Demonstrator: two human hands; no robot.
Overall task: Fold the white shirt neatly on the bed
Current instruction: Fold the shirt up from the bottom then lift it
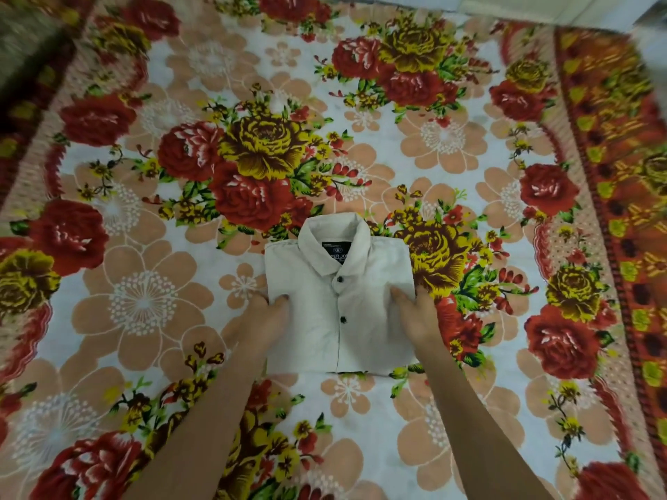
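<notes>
The white shirt (pixel 339 301) already lies as a compact buttoned rectangle, collar up and away from the person, in the middle of the floral bedspread (pixel 144 301). The left hand (pixel 265 317) lies flat at the shirt's left edge and the right hand (pixel 418 312) at its right edge, fingers spread and pressing, gripping nothing. Folding looks essentially done; I judge only smoothing or squaring the sides remains.

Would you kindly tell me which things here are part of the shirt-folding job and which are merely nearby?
Part of the job:
- white shirt, folded into a rectangle, collar up
- left hand on its left edge
- right hand on its right edge
- floral bedspread under it

Merely nearby:
- blurred dark object at the far left corner, unidentifiable
</notes>
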